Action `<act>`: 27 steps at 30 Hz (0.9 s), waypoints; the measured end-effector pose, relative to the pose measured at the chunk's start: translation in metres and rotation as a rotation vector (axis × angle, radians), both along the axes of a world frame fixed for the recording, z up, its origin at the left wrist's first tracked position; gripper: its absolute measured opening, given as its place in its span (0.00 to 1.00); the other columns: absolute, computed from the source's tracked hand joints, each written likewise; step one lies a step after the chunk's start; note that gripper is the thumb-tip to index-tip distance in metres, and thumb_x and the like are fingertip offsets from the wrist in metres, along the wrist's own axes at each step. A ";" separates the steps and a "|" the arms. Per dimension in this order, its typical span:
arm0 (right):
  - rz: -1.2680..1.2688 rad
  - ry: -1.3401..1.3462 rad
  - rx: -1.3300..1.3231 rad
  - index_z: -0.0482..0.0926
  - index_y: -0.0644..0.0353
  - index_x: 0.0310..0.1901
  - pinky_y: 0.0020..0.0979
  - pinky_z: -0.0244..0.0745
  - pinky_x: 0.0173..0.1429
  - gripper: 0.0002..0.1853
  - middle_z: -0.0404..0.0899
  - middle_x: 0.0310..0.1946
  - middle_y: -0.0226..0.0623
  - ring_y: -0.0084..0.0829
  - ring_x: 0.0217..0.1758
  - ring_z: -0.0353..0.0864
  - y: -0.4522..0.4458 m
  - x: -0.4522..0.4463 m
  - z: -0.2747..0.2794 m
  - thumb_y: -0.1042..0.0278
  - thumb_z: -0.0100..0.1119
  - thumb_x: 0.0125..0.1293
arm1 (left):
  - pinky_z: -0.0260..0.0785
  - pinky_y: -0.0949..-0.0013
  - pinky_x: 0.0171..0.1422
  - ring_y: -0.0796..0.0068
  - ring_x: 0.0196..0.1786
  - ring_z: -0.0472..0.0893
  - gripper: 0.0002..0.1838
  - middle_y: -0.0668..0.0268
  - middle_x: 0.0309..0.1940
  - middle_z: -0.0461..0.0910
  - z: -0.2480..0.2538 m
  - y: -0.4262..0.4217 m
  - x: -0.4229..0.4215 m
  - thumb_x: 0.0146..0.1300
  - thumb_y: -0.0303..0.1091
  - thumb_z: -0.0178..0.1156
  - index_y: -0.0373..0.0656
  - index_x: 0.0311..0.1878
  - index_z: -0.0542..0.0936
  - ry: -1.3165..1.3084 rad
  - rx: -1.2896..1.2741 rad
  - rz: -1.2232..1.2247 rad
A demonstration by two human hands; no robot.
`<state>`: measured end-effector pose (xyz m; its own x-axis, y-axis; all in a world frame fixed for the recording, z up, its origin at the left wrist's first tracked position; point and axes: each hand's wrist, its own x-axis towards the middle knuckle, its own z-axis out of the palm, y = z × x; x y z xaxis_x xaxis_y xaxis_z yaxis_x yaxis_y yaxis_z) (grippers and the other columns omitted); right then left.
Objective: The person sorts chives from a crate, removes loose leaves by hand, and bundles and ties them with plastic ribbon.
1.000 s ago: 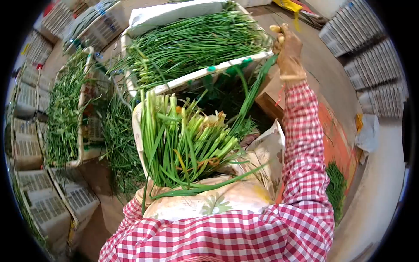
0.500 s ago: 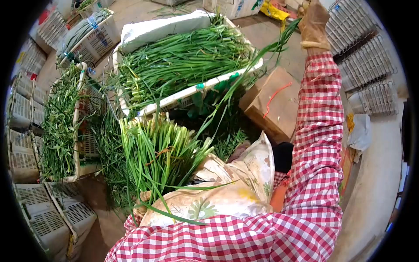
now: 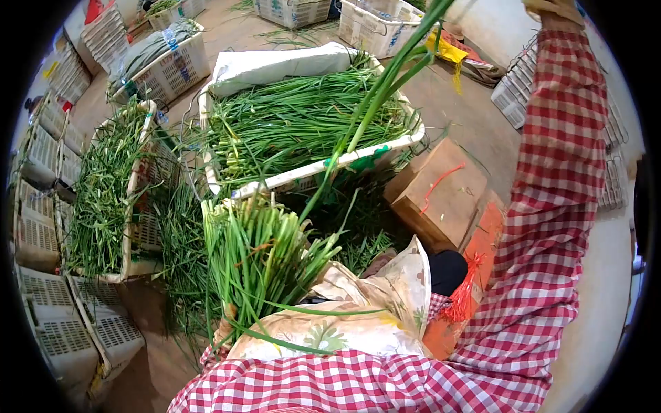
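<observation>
A thick bundle of green stalks [image 3: 258, 258] stands in my lap on the stained apron [image 3: 344, 327], cut ends up. Mostly covered by its leaves, my left hand [image 3: 226, 329] is at the bundle's lower left side. My right hand [image 3: 556, 9] is raised at the top right edge, partly cut off, its fingers not clear. Some long green stems [image 3: 385, 82] slant up from near the bundle and leave the frame at the top. Behind the bundle, a white crate [image 3: 310, 177] is filled with green stalks [image 3: 303, 113] laid flat, with a white sheet at its back.
Another crate [image 3: 129, 206] of loose greens stands at left, near stacked crates [image 3: 55, 316]. A cardboard box [image 3: 441, 196] sits right of the bundle, beside red strings [image 3: 465, 296]. More crates [image 3: 382, 31] stand at the back, near a yellow bag [image 3: 447, 51].
My right arm has swung up and outward to the right. The view has shifted, and long stems now stretch upward over the crate. The bundle has stayed in my lap.
</observation>
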<state>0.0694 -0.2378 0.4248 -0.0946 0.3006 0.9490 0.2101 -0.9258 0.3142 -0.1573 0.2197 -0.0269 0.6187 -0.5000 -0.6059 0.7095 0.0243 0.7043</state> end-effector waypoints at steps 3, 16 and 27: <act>0.109 0.136 0.109 0.81 0.60 0.37 0.23 0.60 0.18 0.10 0.68 0.17 0.23 0.16 0.16 0.64 0.003 -0.012 -0.043 0.69 0.48 0.67 | 0.71 0.67 0.55 0.71 0.50 0.77 0.31 0.61 0.49 0.78 -0.001 0.004 -0.005 0.54 0.31 0.68 0.38 0.61 0.69 -0.008 -0.010 0.013; 0.045 0.444 0.086 0.72 0.63 0.53 0.23 0.75 0.27 0.16 0.78 0.29 0.31 0.25 0.30 0.78 0.023 -0.044 -0.221 0.79 0.55 0.63 | 0.71 0.67 0.55 0.71 0.50 0.77 0.30 0.61 0.48 0.78 0.002 0.006 -0.025 0.55 0.31 0.67 0.38 0.61 0.69 0.001 -0.044 0.091; 0.841 0.624 0.779 0.74 0.73 0.46 0.20 0.76 0.36 0.16 0.71 0.22 0.27 0.22 0.33 0.78 -0.013 -0.039 -0.117 0.67 0.40 0.73 | 0.70 0.66 0.56 0.71 0.50 0.77 0.29 0.61 0.48 0.78 -0.011 -0.005 -0.008 0.56 0.31 0.66 0.39 0.61 0.69 -0.023 -0.032 0.104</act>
